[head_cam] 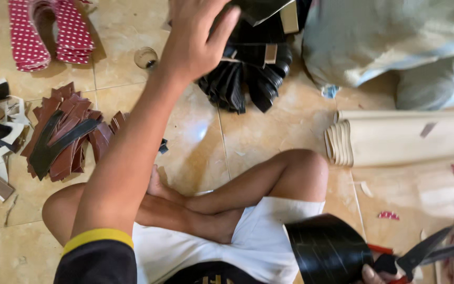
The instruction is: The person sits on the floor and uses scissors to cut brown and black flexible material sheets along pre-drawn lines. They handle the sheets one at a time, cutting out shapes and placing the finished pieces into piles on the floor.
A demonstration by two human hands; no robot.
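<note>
A: We see our left hand (198,39) up at twelve o'clock. Its fingers are bent over a black strip (261,9) at the top of the black pile (248,73). We cannot tell if the grip has closed on it.

B: And our right hand (377,274) is down at five o'clock, mostly out of the picture. We can see it has hold of the scissors (421,255), with the dark blades open and pointing to three o'clock. A shiny black roll (327,250) rests on our lap just beside it.

A: At three o'clock a cream roll (405,139) lies flat. Behind it, at one o'clock, sits a big pale sack (390,42).

B: At nine o'clock we see a heap of brown and black strips (66,137). At eleven o'clock are red pieces with white dots (48,31), stacked.

A: The floor (200,137) is shiny tan tile. The bare room is in the middle, between our crossed legs (227,197) and the black pile.
</note>
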